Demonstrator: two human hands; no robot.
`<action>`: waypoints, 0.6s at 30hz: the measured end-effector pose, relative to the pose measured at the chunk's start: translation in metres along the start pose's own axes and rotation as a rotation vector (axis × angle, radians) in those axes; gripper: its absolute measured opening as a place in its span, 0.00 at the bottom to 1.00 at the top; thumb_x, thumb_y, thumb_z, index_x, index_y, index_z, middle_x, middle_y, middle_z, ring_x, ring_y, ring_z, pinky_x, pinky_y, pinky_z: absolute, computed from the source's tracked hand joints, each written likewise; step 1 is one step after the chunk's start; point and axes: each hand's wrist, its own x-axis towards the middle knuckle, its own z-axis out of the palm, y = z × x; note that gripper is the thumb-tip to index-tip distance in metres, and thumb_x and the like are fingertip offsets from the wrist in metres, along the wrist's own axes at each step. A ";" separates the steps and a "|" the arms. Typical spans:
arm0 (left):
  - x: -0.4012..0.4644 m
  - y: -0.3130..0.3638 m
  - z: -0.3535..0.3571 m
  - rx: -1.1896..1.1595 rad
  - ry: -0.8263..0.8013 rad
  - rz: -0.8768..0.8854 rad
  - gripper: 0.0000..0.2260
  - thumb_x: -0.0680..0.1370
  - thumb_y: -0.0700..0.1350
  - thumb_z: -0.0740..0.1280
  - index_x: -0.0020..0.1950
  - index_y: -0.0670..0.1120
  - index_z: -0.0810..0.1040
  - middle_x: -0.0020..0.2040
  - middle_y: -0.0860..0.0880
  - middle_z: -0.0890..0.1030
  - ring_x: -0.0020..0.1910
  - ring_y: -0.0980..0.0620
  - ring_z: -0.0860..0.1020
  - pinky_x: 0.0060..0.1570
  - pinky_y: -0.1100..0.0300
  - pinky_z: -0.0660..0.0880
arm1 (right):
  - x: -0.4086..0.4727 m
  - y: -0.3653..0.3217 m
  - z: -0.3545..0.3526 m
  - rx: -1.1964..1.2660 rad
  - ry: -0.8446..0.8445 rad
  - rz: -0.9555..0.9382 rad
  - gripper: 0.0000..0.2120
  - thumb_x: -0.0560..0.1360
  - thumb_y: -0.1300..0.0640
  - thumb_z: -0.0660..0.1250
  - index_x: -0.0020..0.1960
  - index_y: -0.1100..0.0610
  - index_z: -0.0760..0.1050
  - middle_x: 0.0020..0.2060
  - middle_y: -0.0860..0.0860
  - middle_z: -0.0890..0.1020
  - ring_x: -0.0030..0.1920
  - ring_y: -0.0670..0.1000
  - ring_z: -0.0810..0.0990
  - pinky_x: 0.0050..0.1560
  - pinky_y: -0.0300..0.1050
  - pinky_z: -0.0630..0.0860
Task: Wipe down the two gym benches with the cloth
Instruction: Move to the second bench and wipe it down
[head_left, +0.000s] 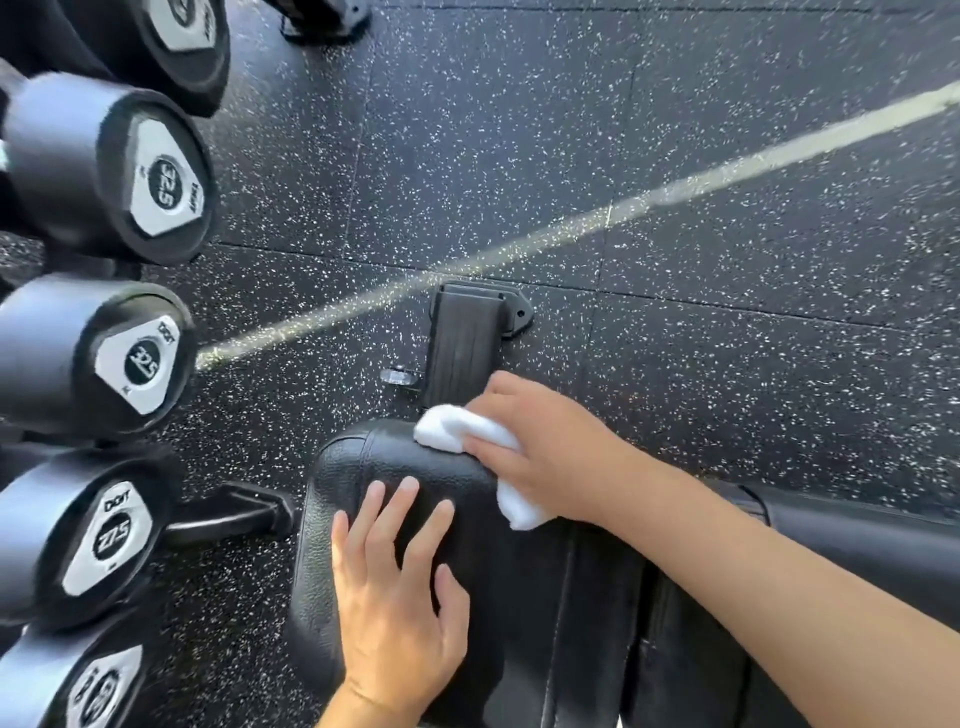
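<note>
The white cloth (467, 441) sits bunched on the far rounded edge of the black bench pad (363, 467), right at the corner nearest the floor. My right hand (540, 447) covers most of it, fingers curled over and gripping it against the pad, so the cloth pokes out on both sides of my hand: a rounded wad toward the pad's end and a smaller fold back toward my wrist. My left hand (400, 587) lies flat on the top of the same pad, just beside the cloth but not touching it, fingers straight and spread, palm pressing down on the textured black cover.

Beyond the pad's end, a black bench foot (467, 338) with a bolted bracket rests on the speckled rubber floor (675, 156), and a pale painted line (727, 171) crosses that floor on a slant. Along my left stands a row of black dumbbells (140, 358), their silver end caps marked 32.5 and 27.5, close to the bench's side.
</note>
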 end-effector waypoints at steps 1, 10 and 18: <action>0.000 -0.001 0.001 0.006 -0.003 -0.004 0.25 0.74 0.45 0.62 0.73 0.51 0.73 0.77 0.44 0.70 0.82 0.40 0.62 0.80 0.33 0.53 | 0.020 -0.012 0.008 -0.009 -0.015 -0.025 0.11 0.84 0.48 0.63 0.55 0.55 0.78 0.49 0.47 0.72 0.46 0.49 0.73 0.45 0.47 0.67; 0.004 0.001 0.000 0.004 -0.012 0.002 0.24 0.74 0.46 0.61 0.71 0.49 0.73 0.75 0.43 0.70 0.80 0.36 0.63 0.79 0.32 0.54 | 0.037 -0.028 0.016 0.063 0.007 -0.079 0.10 0.84 0.50 0.63 0.56 0.55 0.79 0.50 0.46 0.73 0.51 0.50 0.74 0.46 0.45 0.64; 0.001 -0.001 0.002 -0.001 0.013 0.013 0.25 0.75 0.46 0.63 0.73 0.52 0.74 0.78 0.46 0.69 0.80 0.38 0.64 0.79 0.32 0.55 | -0.043 0.008 -0.010 -0.122 0.066 -0.019 0.11 0.85 0.49 0.62 0.61 0.52 0.79 0.52 0.46 0.74 0.53 0.49 0.71 0.54 0.45 0.70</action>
